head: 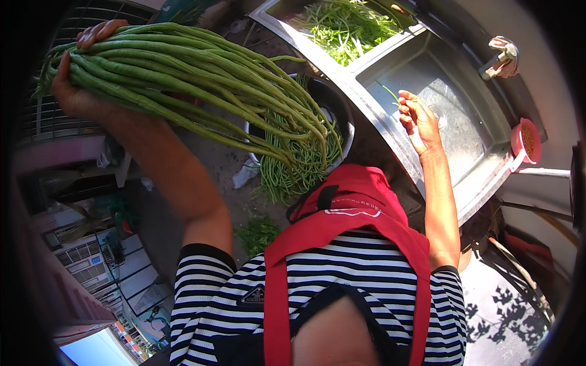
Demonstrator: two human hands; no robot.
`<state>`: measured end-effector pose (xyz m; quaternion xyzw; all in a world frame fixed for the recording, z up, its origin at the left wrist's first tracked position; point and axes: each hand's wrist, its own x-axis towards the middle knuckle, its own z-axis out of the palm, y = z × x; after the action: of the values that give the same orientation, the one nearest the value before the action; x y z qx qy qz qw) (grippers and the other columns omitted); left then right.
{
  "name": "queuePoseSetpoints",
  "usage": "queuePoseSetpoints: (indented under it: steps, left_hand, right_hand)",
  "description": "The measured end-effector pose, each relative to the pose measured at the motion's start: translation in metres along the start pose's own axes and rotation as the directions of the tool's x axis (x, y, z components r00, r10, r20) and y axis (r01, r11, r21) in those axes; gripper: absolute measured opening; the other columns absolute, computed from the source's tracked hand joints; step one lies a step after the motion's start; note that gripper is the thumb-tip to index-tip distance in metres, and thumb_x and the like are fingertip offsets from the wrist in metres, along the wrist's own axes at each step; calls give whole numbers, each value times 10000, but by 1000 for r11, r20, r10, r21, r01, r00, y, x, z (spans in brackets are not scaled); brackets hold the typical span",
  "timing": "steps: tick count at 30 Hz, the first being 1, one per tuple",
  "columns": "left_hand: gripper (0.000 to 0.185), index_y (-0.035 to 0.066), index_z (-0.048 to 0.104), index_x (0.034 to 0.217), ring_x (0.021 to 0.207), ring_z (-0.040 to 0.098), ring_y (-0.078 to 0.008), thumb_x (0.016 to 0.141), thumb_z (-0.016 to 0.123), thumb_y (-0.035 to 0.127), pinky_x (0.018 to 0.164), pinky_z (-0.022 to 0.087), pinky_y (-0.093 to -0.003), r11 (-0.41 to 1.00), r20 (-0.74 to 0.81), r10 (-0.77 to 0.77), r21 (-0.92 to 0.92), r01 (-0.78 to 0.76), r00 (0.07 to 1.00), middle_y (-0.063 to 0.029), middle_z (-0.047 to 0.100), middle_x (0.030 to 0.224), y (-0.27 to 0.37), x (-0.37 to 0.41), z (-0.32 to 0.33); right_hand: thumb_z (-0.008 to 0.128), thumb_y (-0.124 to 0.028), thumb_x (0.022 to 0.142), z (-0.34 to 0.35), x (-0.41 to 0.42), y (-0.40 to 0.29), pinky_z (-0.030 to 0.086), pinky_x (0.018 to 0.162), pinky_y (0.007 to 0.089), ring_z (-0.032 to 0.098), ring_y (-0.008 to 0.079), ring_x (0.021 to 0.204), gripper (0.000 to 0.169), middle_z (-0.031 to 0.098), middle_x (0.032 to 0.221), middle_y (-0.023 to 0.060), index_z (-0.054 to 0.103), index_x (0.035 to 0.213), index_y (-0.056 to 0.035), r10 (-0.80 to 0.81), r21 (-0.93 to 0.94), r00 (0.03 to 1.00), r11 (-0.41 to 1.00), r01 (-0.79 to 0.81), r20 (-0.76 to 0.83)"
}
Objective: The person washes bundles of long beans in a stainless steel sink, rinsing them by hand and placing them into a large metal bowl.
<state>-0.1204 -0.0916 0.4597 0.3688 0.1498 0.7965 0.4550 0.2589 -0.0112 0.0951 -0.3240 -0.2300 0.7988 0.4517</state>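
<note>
A large bundle of long green yardlong beans [197, 78] hangs from my left hand [84, 68], which grips it by one end at the upper left. The bundle's free ends droop over a metal basin [349, 132] that holds more long beans [279, 174], some spilling past its rim. Over the steel sink basin on the right is my right hand [416, 119], its fingers curled around a thin green piece [389, 91], seemingly a bean end or stem.
Leafy green vegetables [348, 32] fill the upper compartment of the steel sink [389, 50]. A cloth-wrapped faucet [501, 59] juts from the wall. On the sink's right corner sits a pink plastic scoop [524, 142] with small grains. Leafy greens [258, 233] lie on the ground.
</note>
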Motion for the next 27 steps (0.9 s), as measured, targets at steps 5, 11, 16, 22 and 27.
queuePoseSetpoints:
  steps: [5,11,16,22,27]
  left_hand:
    - [221,-55,533,923,842,602,-321,810,551,135,845,525,-469,890,-93,206,433,-146,974,-181,570,838,4,25,-26]
    - [150,-76,551,915,836,624,-346,826,584,40,848,549,-471,782,-193,320,607,-143,928,-198,598,854,6,42,-50]
    - [192,-52,588,966,807,622,-269,811,652,41,785,545,-420,712,-265,213,701,36,940,-142,600,839,-7,-3,-75]
    - [257,-20,632,1009,759,619,-206,811,726,113,682,525,-383,656,-486,-108,621,429,868,-79,598,800,-29,-63,-150]
    - [258,22,632,998,739,610,-192,807,740,158,643,506,-388,366,-674,-278,584,725,684,-63,597,810,-72,-87,-264]
  right_hand:
    - [612,-103,958,21,-26,16,453,642,165,549,53,763,265,610,983,42,607,1186,31,132,-170,984,979,-111,120]
    - [633,-157,965,-9,-31,27,440,631,169,533,46,737,302,620,930,17,609,1202,28,116,-218,993,969,-116,-14]
    - [621,-191,980,-76,-55,20,435,624,182,531,51,748,331,609,927,16,597,1230,25,58,-264,970,957,-121,-235]
    - [591,-132,987,-162,-101,-7,443,621,188,536,76,768,296,607,967,41,588,1234,31,-46,-190,904,981,-40,-425]
    - [599,-128,983,-194,-146,-29,433,604,189,538,69,754,293,607,936,22,595,1234,23,-143,-245,790,970,-10,-596]
